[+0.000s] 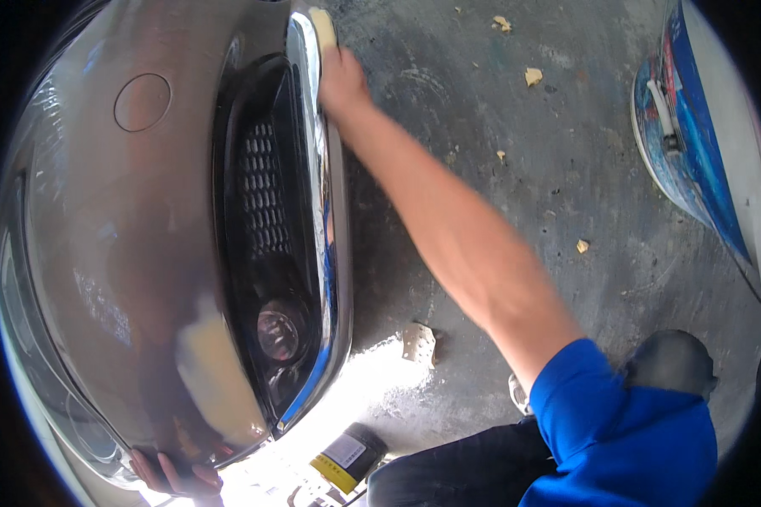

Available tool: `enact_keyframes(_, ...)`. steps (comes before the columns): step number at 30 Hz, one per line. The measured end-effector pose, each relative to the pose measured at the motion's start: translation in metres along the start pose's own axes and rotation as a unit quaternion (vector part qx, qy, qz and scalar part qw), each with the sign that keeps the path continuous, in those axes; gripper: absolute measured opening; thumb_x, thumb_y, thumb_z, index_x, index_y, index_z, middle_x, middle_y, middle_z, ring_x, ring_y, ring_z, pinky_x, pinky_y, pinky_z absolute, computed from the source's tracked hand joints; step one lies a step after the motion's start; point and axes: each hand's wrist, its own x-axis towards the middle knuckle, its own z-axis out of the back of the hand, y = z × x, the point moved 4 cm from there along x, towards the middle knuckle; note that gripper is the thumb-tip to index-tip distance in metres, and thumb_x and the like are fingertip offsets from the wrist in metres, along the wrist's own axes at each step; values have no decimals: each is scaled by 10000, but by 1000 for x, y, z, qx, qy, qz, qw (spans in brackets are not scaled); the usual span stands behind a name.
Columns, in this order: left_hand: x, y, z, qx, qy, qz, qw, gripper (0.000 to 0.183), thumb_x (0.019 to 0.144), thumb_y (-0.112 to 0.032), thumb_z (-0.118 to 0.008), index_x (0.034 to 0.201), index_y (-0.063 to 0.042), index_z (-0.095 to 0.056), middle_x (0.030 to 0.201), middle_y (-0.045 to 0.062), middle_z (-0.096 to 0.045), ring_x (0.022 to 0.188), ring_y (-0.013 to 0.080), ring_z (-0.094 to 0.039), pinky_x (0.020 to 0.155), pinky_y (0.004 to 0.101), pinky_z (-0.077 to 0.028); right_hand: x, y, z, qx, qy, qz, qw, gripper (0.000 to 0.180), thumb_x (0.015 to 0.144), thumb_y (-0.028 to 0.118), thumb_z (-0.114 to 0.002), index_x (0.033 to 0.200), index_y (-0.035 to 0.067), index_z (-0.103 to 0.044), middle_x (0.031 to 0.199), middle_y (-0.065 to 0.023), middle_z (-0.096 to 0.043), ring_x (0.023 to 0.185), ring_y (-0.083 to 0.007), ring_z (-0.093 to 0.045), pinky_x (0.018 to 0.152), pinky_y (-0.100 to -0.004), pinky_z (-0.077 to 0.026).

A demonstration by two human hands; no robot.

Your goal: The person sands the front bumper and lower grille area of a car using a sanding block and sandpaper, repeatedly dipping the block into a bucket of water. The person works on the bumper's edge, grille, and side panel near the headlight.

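A brown car bumper (146,241) fills the left side, with a black grille recess and a chrome trim strip (325,253). My right hand (344,79) reaches to the strip's far end and touches the bumper beside a cream patch (325,28), which looks like body filler. Its fingertips are largely hidden, so whether it holds something cannot be told. My left hand (176,474) rests at the bumper's near corner, fingers apart and nothing visible in it. Above it, a larger cream filler patch (222,380) spreads beside the fog lamp (279,329).
A perforated sheet (418,345), probably sandpaper, lies on the grey floor (513,279). Near my knee (456,469) stands a black can (349,456) with a yellow band and writing. Cream crumbs (533,77) dot the floor. A blue-and-white object (704,139) is at the right.
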Motion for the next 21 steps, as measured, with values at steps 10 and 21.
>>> enact_keyframes(10,-5,1,7,16,28,-4,999,565,1078,-414,-356,1480,-21,-420,1505,325,-422,1387,503,-428,1119,672,-372,-161,-68,6,273,78,-185,941,834,1047,686,-380,1409,-37,-585,1377,-145,-628,1247,-198,-553,1098,-327,-388)
enact_keyframes(21,4,-8,6,-15,21,-1,1000,527,1062,-374,-381,1466,-40,-431,1510,291,-432,1396,474,-443,1148,662,-329,-416,-170,25,12,136,-322,937,635,1126,477,-291,1495,13,-519,1500,-216,-549,1425,-302,-486,1175,-361,-336)
